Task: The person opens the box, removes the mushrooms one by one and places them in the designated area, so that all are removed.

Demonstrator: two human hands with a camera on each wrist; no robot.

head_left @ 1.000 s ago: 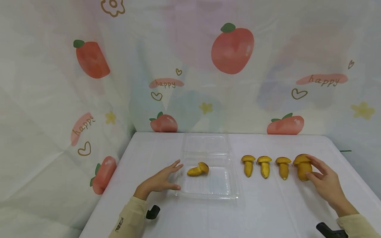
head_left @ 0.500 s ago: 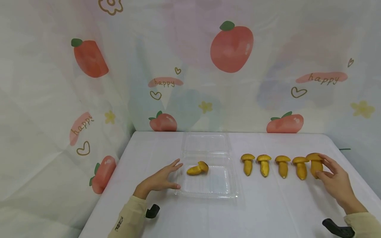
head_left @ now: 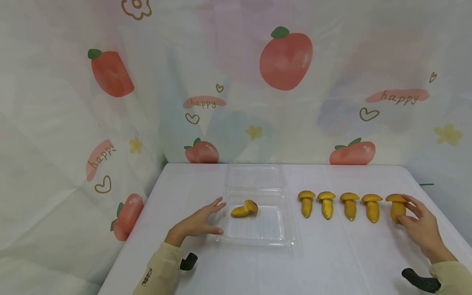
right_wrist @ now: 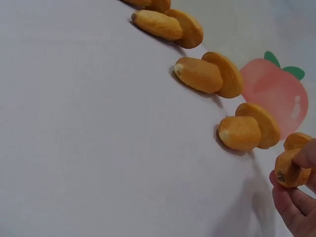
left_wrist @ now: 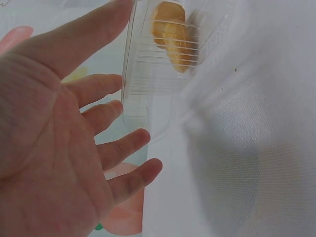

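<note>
My right hand (head_left: 424, 229) pinches a yellow-brown mushroom (head_left: 397, 209) between thumb and fingers at the right end of a row. The same mushroom (right_wrist: 291, 170) sits between the fingertips in the right wrist view, its stem end facing the camera. Left of it, several similar mushrooms lie apart, caps away from me; the nearest is this mushroom (head_left: 372, 208). A clear plastic box (head_left: 273, 239) stands with its lid back, and one mushroom (head_left: 245, 209) lies inside. Fingers spread, my left hand (head_left: 197, 221) is at the box's left side; in the left wrist view its palm shows.
The box's clear lid (head_left: 254, 177) lies toward the back wall. A white cloth (head_left: 324, 262) covers the table. Printed fabric with fruit and "happy" lettering hangs behind (head_left: 285, 61) and along the left.
My right hand has moved right with its mushroom and lowered it slightly at the row's end. The mushroom it had been covering now shows in the row. My left hand has stayed put.
</note>
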